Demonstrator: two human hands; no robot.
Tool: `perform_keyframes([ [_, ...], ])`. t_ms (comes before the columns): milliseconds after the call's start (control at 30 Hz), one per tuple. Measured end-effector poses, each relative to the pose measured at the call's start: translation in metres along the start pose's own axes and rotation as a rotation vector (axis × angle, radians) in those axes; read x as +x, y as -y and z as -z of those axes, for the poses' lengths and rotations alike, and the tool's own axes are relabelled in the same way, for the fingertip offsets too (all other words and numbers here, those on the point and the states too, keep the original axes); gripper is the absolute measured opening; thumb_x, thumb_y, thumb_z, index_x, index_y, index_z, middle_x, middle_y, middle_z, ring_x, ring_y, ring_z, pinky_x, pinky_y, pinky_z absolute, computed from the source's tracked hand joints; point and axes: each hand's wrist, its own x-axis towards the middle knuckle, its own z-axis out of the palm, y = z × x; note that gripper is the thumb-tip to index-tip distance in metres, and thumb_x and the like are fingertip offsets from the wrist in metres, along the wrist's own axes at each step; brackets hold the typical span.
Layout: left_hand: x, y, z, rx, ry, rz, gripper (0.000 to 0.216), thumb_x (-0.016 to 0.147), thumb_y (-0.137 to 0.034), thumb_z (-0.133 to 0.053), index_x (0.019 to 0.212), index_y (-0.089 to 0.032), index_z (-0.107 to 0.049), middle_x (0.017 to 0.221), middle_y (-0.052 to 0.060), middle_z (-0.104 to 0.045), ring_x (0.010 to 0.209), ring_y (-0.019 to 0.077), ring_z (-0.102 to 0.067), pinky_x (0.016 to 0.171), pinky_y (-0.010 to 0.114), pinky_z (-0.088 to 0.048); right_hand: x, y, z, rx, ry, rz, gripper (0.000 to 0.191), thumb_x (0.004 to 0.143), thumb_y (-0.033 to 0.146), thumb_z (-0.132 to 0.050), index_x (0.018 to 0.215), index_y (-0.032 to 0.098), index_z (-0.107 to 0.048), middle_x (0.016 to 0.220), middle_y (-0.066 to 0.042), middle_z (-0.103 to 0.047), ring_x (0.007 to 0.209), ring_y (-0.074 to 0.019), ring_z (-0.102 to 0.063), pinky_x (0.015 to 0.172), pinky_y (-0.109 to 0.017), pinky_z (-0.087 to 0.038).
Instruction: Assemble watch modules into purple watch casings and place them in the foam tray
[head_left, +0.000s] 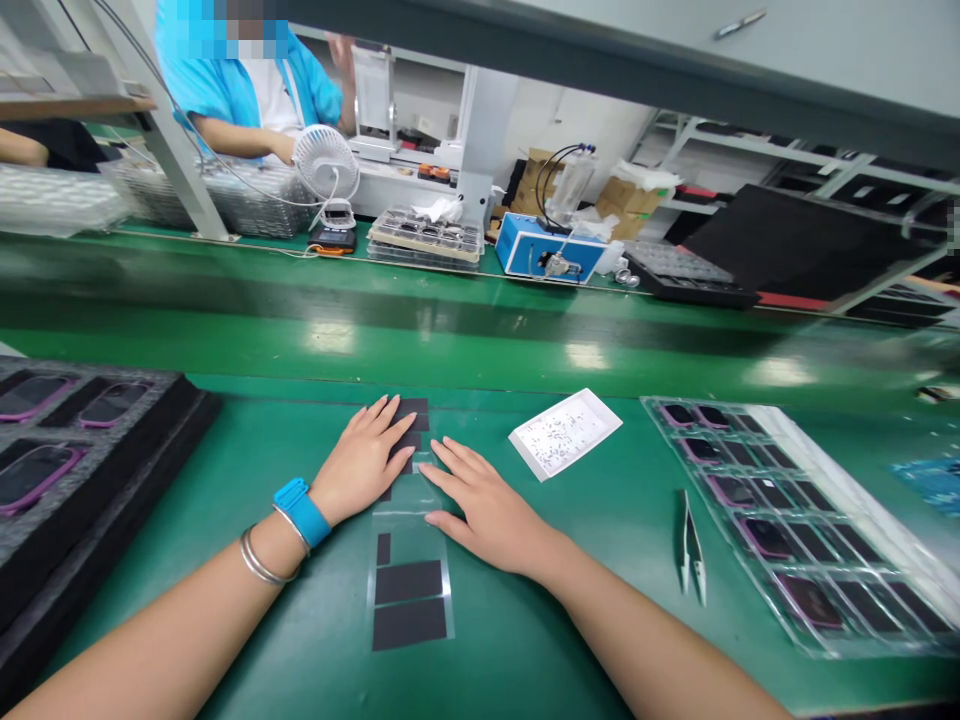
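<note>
A clear film strip (pixel 409 545) with black rectangular pieces on it lies on the green bench mat. My left hand (pixel 362 462) rests with spread fingers over the strip's far left part, covering some of the black pieces. My right hand (pixel 480 505) is at the strip's right edge, fingers stretched out and apart, with the fingertips touching or just over the film. Neither hand grips anything. Toward me, a large black piece (pixel 409 622) shows uncovered on the film. A blue wrist strap (pixel 302 510) and metal bangles are on my left wrist.
A white box (pixel 568 433) of tiny parts stands right of my hands, and tweezers (pixel 691 548) lie beyond it. Clear trays (pixel 806 535) hold purple-edged parts at right; a black foam tray (pixel 112 460) is at left. Across the bench, a person in blue stands near a fan (pixel 327 163).
</note>
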Motion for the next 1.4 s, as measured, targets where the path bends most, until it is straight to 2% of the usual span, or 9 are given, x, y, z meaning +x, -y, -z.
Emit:
perform_keyframes([
  [167,-0.0002,-0.0008,0.0005,0.009,0.006,0.001,0.047,0.091,-0.037,-0.042,0.134,-0.018,-0.047,0.147,0.014,-0.035,0.137,0.0282,-0.027,0.109,0.049,-0.028,0.0003,-0.0003,0.0012,0.016,0.009,-0.010,0.055,0.091,0.046,-0.047,0.139,0.021,-0.039,0.151,-0.008,-0.023,0.140,-0.0248,-0.016,0.113,-0.047,-0.023],
  [367,-0.0006,-0.0007,-0.0007,-0.006,-0.006,0.003,0.047,0.090,-0.037,-0.042,0.133,-0.018,-0.047,0.146,0.013,-0.036,0.136,0.0283,-0.028,0.109,0.049,-0.028,-0.0009,-0.0003,0.0022,0.035,0.035,-0.019,0.074,0.082,0.064,-0.048,0.141,0.019,-0.036,0.152,-0.010,-0.019,0.141,-0.0265,-0.013,0.114,-0.048,-0.020],
  [1400,-0.0002,-0.0012,0.0014,-0.008,0.002,0.005,0.047,0.090,-0.037,-0.043,0.133,-0.018,-0.048,0.146,0.014,-0.036,0.137,0.0286,-0.027,0.109,0.049,-0.028,0.0009,0.0012,0.0028,0.028,0.047,-0.021,0.070,0.084,0.057,-0.052,0.140,0.019,-0.037,0.151,-0.011,-0.020,0.141,-0.0260,-0.013,0.114,-0.048,-0.021],
])
